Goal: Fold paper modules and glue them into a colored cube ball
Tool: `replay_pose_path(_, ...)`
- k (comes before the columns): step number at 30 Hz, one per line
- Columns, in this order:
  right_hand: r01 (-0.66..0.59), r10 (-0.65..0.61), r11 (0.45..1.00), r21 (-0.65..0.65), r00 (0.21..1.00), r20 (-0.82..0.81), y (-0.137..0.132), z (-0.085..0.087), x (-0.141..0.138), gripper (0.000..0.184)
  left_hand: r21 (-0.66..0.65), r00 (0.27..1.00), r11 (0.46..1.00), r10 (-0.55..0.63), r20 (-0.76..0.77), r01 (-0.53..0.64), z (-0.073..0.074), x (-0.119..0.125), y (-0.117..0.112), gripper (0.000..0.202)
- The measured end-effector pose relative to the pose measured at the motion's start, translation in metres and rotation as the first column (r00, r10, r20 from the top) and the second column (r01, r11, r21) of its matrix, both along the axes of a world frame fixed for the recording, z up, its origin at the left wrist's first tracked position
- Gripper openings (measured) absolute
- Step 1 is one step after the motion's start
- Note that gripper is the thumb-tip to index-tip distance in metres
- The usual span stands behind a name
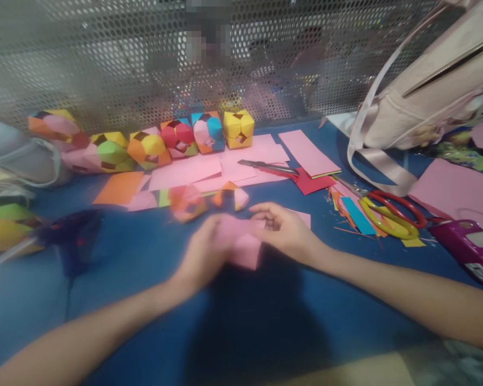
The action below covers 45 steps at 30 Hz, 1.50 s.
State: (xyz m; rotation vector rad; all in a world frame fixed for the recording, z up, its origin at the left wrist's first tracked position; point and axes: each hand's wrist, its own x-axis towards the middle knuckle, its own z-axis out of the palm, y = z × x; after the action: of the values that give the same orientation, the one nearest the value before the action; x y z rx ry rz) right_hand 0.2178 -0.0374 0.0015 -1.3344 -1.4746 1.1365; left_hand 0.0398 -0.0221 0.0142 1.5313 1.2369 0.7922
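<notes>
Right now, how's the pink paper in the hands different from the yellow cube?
The paper is pink; the cube is yellow. The left hand and right hand hold the paper; the cube stands untouched near the mesh. The paper looks blurry; the cube looks sharper. Both look folded.

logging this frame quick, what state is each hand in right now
Left hand: closed, holding the folded pink paper piece.
Right hand: closed on that piece's right side; blur hides the exact fingertip contact.
</notes>
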Motion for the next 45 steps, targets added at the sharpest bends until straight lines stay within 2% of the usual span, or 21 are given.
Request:
replay_pose_path(3, 0.024, -0.027, 0.998, -0.055, 0.998, -0.052, -0.001, -0.003, -0.004, 0.036, -0.035, 0.999, 0.998, 0.047, 0.025, -0.046, 0.002, 0.002, -0.001, 0.020)
replay_pose_path(8, 0.076, -0.077, 0.997, -0.012, 0.995, -0.057, -0.006, 0.000, -0.006, 0.034, -0.050, 0.999, 0.998, 0.043, 0.009, -0.043, 0.001, 0.000, -0.002, 0.010)
replay_pose_path(14, 0.091, -0.096, 0.995, -0.040, 0.986, -0.134, -0.009, 0.001, -0.010, 0.031, -0.072, 0.995, 0.997, 0.024, 0.098, -0.017, -0.012, -0.003, 0.002, 0.013)
replay_pose_path(19, 0.111, -0.113, 0.994, -0.025, 0.983, -0.147, -0.010, -0.004, -0.012, 0.028, -0.100, 0.997, 0.995, -0.011, 0.074, 0.018, -0.007, 0.001, -0.001, 0.017)
replay_pose_path(24, 0.124, -0.119, 0.991, 0.054, 0.989, -0.089, -0.013, -0.006, -0.014, 0.026, -0.191, 0.999, 0.981, 0.038, 0.038, -0.030, 0.004, 0.008, -0.004, 0.023)
replay_pose_path(29, 0.027, -0.014, 0.974, 0.223, 0.998, -0.060, -0.018, -0.007, -0.015, 0.023, -0.113, 0.992, 0.993, 0.038, 0.124, -0.024, -0.003, 0.003, -0.002, 0.028)
replay_pose_path(31, 0.040, -0.029, 0.978, 0.205, 0.998, -0.058, -0.018, -0.008, -0.015, 0.023, -0.095, 0.988, 0.995, 0.023, 0.155, -0.008, -0.008, 0.000, -0.002, 0.027)
replay_pose_path(33, 0.089, -0.080, 0.988, 0.127, 0.994, -0.076, -0.015, -0.010, -0.015, 0.021, -0.095, 0.984, 0.995, -0.007, 0.176, 0.024, -0.013, -0.003, -0.001, 0.025)
replay_pose_path(36, 0.117, -0.109, 0.991, 0.058, 0.986, -0.127, -0.008, -0.010, -0.016, 0.012, -0.084, 0.975, 0.994, -0.044, 0.218, 0.064, -0.017, -0.005, 0.000, 0.021)
replay_pose_path(40, 0.097, -0.084, 0.992, 0.080, 0.984, -0.156, 0.001, -0.005, -0.020, 0.011, -0.041, 0.968, 0.999, -0.020, 0.249, 0.031, -0.018, -0.006, 0.002, 0.017)
replay_pose_path(45, 0.178, -0.162, 0.981, 0.078, 0.971, -0.177, 0.002, -0.006, -0.025, 0.016, -0.044, 0.975, 0.999, -0.002, 0.224, 0.012, -0.018, -0.008, 0.004, 0.015)
